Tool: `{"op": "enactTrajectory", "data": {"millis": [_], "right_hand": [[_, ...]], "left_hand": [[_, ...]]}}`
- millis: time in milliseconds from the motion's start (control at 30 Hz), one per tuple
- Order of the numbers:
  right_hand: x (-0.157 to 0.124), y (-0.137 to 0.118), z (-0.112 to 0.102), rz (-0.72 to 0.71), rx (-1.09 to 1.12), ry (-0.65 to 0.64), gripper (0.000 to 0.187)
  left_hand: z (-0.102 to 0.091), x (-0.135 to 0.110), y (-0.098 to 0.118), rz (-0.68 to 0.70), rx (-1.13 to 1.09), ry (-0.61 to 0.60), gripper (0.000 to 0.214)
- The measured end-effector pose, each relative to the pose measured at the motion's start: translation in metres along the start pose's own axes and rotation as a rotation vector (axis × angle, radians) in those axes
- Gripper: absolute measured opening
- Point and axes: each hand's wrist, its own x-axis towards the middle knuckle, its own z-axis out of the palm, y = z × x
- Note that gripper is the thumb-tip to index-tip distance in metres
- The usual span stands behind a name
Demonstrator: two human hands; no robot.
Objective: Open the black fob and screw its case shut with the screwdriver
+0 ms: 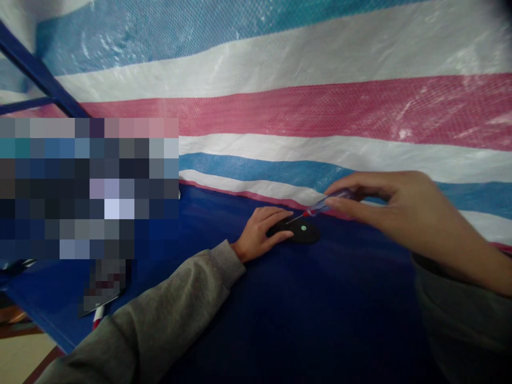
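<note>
On the blue table surface lies a black rounded object that looks like a computer mouse (307,234), with a small pale green round spot on its upper face. My left hand (264,232) grips its left end, fingers along the far side and thumb along the near side. A screwdriver (320,205) with a clear, purplish handle and a red collar is pinched between the thumb and fingers of my right hand (384,200). Its thin shaft slants down to the left, and the tip is at the mouse near my left fingers. Whether the tip touches a screw is too small to tell.
Striped plastic sheeting (280,112) in blue, white and red hangs behind the blue table (304,320). A pixelated block hides the left side. Below it a dark flat item (106,288) and a red-and-white object (97,318) lie near the table's left edge.
</note>
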Motion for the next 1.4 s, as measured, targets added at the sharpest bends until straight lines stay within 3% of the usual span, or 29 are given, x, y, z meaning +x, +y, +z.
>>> {"op": "enactTrajectory", "data": {"millis": [100,233,567,1033,1400], "right_hand": [[0.000,0.004,-0.004,0.050,0.000,0.089,0.024],[0.000,0.008,-0.007,0.100,-0.072,0.040,0.025],[0.004,0.004,-0.002,0.092,-0.223,-0.007,0.019],[0.007,0.006,0.006,0.057,-0.237,-0.120,0.017],[0.005,0.019,0.021,-0.087,-0.470,-0.127,0.027]], "left_hand": [[0.003,0.000,-0.001,0.061,0.061,-0.140,0.050],[0.007,0.000,-0.003,0.093,0.180,-0.239,0.046],[0.008,0.000,0.000,0.117,0.229,-0.209,0.045],[0.010,-0.001,-0.002,0.151,0.254,-0.187,0.045],[0.013,-0.004,-0.002,0.287,0.257,-0.123,0.037]]}}
